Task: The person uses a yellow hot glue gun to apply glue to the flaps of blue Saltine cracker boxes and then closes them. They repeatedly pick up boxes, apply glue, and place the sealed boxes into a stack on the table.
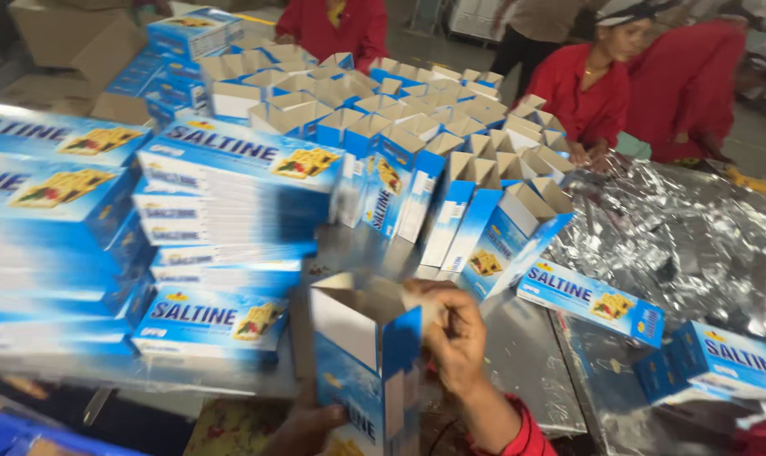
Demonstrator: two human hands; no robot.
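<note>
Stacked closed blue cartons (222,219) at left. Left hand (307,426) clamped under open blue carton (368,363), held upright low centre (top flaps up). Right hand (455,333) pinching its flap. Silver foil (687,236) on counter (526,355) right.

Glossy cardboard carton (366,363), crinkled foil (679,236)

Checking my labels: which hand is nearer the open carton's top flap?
Right. The right hand pinches the open carton's top flap; the left hand grips its bottom.
</note>
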